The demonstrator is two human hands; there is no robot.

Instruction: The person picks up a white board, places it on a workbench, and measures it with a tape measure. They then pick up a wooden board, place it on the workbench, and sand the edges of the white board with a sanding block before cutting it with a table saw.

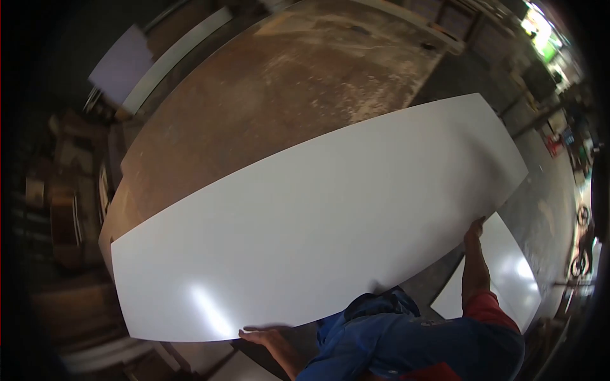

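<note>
A long white glossy panel stretches across the middle of the view, its far part over a brown worktable. My left hand grips the panel's near edge toward the left, thumb along the top face and the other fingers hidden underneath. Farther right, my right hand holds the same edge near the panel's right end; most of its fingers are out of sight. Light glares off the panel's lower left, and a shadow falls on its right end.
The worn brown worktable carries pale dust and scuffs. Below my right arm lies another white panel. Stacked boards line the left side, with a pale sheet at upper left. Concrete floor and a motorcycle show at right.
</note>
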